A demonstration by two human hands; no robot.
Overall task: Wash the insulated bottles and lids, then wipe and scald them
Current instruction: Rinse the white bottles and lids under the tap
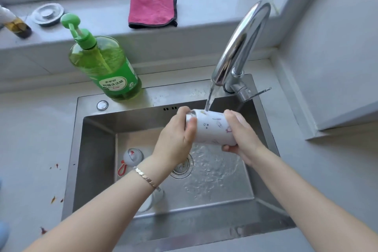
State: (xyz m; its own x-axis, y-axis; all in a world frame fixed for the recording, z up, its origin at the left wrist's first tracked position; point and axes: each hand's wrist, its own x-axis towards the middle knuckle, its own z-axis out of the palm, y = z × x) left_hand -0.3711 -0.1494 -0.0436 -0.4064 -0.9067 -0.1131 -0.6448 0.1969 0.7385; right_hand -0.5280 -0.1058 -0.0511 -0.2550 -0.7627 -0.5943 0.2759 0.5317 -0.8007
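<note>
- The insulated bottle lies on its side in the air above the sink, directly under the water stream from the tap.
- The left grip wraps its fingers and thumb round the bare metal end of the bottle. The right grip clasps the opposite end, fingers curled underneath.
- Judged by its look, the bottle is rigid, double-walled steel with a smooth printed coat. It should be fairly light when empty and heavier if water fills it.
- Wet, it is likely slippery, so a hold on both ends, as now, seems safest. The narrower metal neck gives the fingers an edge to catch.
- It should not break, though a drop into the steel basin could dent it.
- A lid with a red loop rests on the sink floor to the left, near the drain.
- A second pale bottle lies in the basin, largely hidden beneath the left forearm.
- The green dish soap bottle stands on the sink's back edge, well apart from the hands.
- A pink cloth lies folded on the windowsill, with a metal sink plug further left.
- The tap's arch overhangs the bottle closely, so lifting straight up risks a knock.
- Red specks dot the surface on the left.
</note>
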